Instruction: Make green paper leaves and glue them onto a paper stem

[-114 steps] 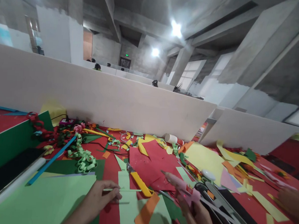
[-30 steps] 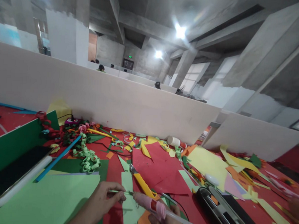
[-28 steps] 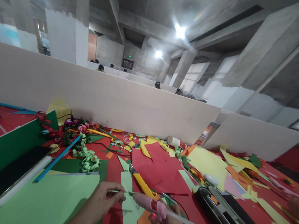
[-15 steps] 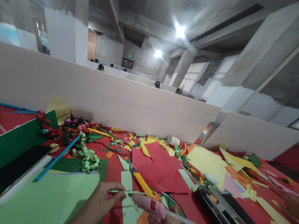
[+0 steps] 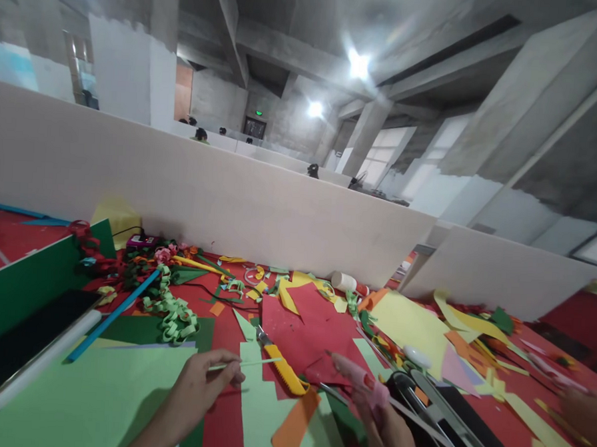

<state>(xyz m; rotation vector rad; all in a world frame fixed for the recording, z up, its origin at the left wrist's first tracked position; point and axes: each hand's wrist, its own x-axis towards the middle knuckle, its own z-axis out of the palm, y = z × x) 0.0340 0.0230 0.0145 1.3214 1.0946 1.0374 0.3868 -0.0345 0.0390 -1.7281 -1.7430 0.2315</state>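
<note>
- Here the left hand (image 5: 197, 388), near the table's (image 5: 12, 238) front edge, pinches a thin pale green strip (image 5: 251, 363) between thumb and fingertips; the strip runs right, its far end just over the yellow utility knife (image 5: 281, 369).
- The right hand (image 5: 392, 438) is clenched round a pink glue gun (image 5: 360, 380), nozzle pointing up-left; the wrist is cut off by the bottom of the view.
- A black paper trimmer (image 5: 448, 418) lies just right of that hand, partly out of view.
- At the far right edge a blurred hand (image 5: 582, 408) of another person shows; its fingers cannot be made out.
- A light green sheet (image 5: 84, 399) covers the front left corner, the forearm hiding part of it.
</note>
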